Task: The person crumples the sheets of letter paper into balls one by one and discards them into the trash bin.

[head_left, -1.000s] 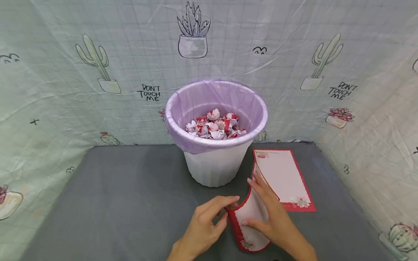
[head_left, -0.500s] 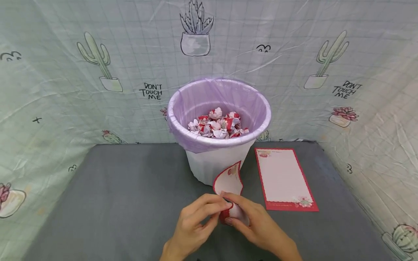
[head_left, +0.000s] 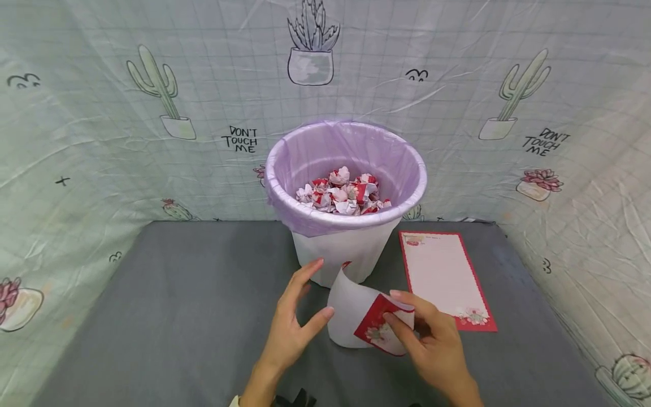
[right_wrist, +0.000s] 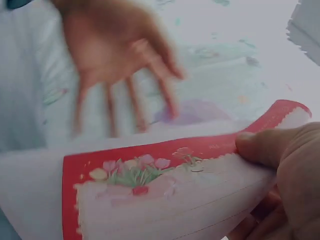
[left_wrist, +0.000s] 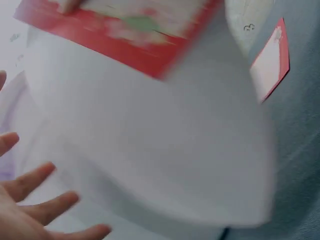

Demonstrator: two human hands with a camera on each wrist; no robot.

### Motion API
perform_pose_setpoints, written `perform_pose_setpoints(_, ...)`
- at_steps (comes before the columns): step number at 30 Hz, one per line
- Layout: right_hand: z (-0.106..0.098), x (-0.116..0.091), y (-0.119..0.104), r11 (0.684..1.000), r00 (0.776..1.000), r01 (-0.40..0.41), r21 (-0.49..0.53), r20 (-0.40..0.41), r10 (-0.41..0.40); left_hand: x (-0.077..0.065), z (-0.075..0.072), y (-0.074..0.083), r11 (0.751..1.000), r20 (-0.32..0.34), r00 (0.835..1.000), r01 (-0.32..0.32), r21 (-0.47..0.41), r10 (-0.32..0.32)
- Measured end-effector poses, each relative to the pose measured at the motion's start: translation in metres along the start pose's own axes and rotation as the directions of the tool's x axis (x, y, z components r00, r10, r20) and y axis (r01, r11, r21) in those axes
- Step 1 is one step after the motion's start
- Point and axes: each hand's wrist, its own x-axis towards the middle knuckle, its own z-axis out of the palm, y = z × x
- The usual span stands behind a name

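Pinching a curled, red-bordered sheet (head_left: 351, 311) between thumb and fingers, the right hand (head_left: 434, 342) holds it just beside the left hand (head_left: 287, 330), whose fingers are spread. Beyond both hands' fingers stands a purple-lined bin (head_left: 330, 243) of crumpled paper (head_left: 346, 195).

This is a screened-off tabletop workspace: creased cactus-print sheeting (head_left: 371, 45) encloses the grey tabletop (head_left: 203, 299) on three sides. Home or workshop, one cannot tell.

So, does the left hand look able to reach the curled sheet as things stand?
Probably yes: the left hand holds nothing, and the curled sheet, pinched by the right hand, bulges toward it with nothing visible between.
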Motion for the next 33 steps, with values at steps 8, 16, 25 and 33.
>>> perform_pose_setpoints(8,0.003,0.024,-0.010,0.996,0.985,0.079,0.052,-0.157,-0.070,-0.006,0.011,0.000,0.935,0.099,0.976,0.216,-0.281,-0.196)
perform_pose_setpoints(16,0.025,0.032,-0.006,0.953,0.944,0.196,-0.232,-0.219,-0.248,-0.011,0.033,0.016,0.958,-0.070,0.995,0.042,-0.282,-0.064)
perform_pose_setpoints(25,0.052,0.022,-0.006,0.975,0.983,0.183,-0.126,0.038,-0.179,-0.016,0.045,0.026,0.907,-0.317,0.948,-0.105,-0.409,-0.033)
perform_pose_setpoints(33,0.054,0.024,-0.008,0.981,0.982,0.191,0.028,-0.003,-0.191,-0.013,0.033,0.032,0.711,-0.020,0.988,-0.125,-0.692,0.154)
